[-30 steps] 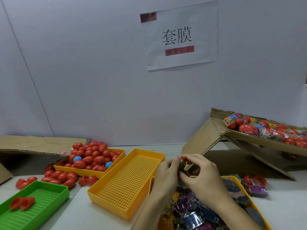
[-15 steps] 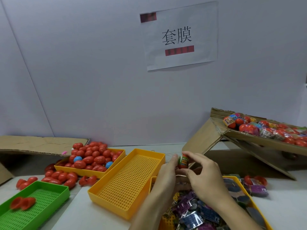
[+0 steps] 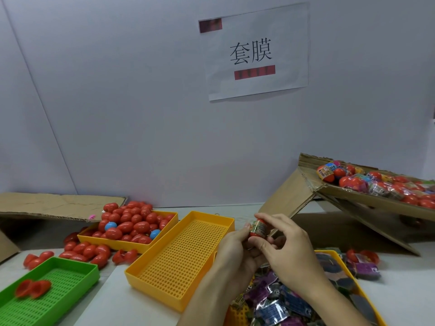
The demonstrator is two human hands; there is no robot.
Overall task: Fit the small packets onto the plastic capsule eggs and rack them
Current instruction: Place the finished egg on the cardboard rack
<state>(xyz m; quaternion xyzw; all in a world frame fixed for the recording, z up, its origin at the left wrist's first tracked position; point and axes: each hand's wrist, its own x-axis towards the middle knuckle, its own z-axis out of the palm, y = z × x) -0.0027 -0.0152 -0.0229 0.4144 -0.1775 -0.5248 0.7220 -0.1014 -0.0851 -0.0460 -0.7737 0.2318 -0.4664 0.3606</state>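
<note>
Both hands are raised together at about 5 o'clock from the frame's centre. One red egg (image 3: pixel 258 228), already wrapped in a packet, is pinched upright between them: the left hand (image 3: pixel 235 249) is curled beneath and beside it, thumb tip against its left side, while the right hand (image 3: pixel 283 249) is closed on it from the right, forefinger on its top and thumb low on its front.

Just left of the hands, at 7 o'clock, a yellow tray (image 3: pixel 181 255) with a perforated floor is seen on the worktop (image 3: pixel 400 297). Behind that, at 9 o'clock, a second tray (image 3: pixel 127 245) is heaped with red eggs (image 3: pixel 131 222) and two blue ones; more red eggs are scattered beside it. A green tray (image 3: pixel 47 292) at 8 o'clock holds two red halves (image 3: pixel 33 288). Beneath the forearms, loose packets (image 3: pixel 277 304) are piled in a further yellow tray (image 3: pixel 367 300). At 3 o'clock, wrapped eggs (image 3: pixel 376 184) are stacked in a tilted cardboard box (image 3: pixel 367 201). A paper sign (image 3: pixel 256 52) is fixed to the wall at 12 o'clock.
</note>
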